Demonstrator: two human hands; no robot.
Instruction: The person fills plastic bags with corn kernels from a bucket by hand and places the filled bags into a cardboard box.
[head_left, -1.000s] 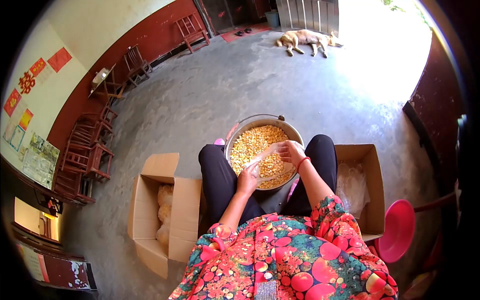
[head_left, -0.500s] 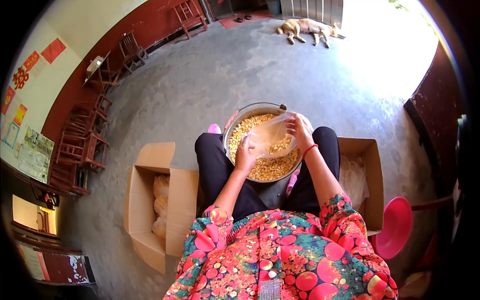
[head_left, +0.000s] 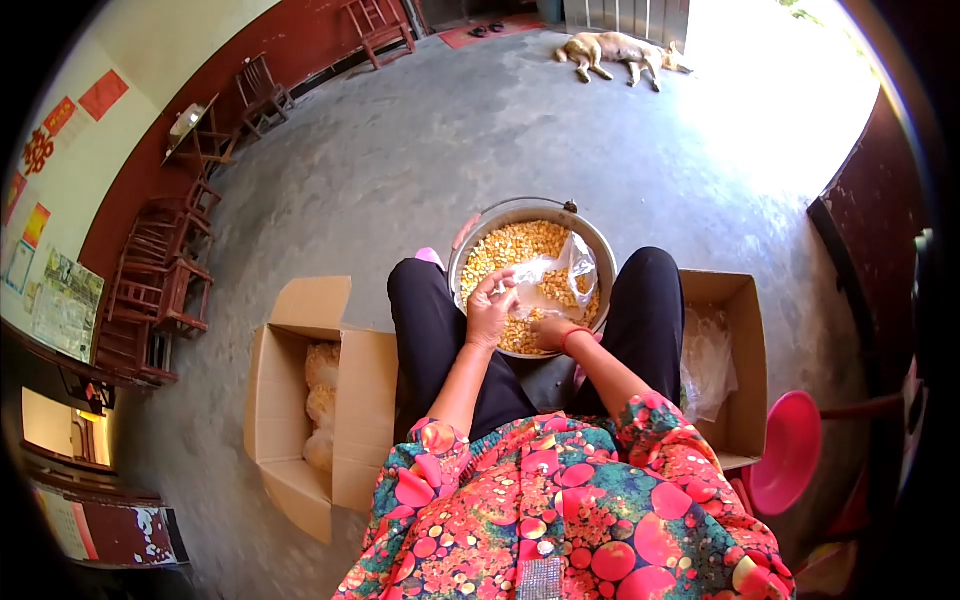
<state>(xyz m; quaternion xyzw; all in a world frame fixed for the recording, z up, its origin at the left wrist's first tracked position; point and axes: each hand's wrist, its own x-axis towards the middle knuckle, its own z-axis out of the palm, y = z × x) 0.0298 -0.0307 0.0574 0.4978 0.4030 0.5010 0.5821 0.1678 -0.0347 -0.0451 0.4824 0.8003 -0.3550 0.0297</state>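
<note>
A metal pot [head_left: 607,262] full of yellow corn kernels [head_left: 517,243] stands on the floor between the knees. Over the corn, my left hand [head_left: 490,310] pinches the edge of a clear plastic bag [head_left: 580,262], which spreads toward the pot's right side. My right hand [head_left: 556,332], with a red band at the wrist, is low at the near part of the corn, its fingers curled and partly hidden; what they hold cannot be made out.
An open cardboard box [head_left: 366,420] with filled bags [head_left: 321,404] lies at left. Another box [head_left: 745,350] holds clear bags [head_left: 706,362] at right, beside a pink basin [head_left: 787,452]. A dog [head_left: 620,52] lies farther off; wooden chairs [head_left: 185,290] line the left wall.
My right hand has let go of the bag's right side and moved down and left to the corn. The bag now hangs looser from my left hand. The view has shifted slightly.
</note>
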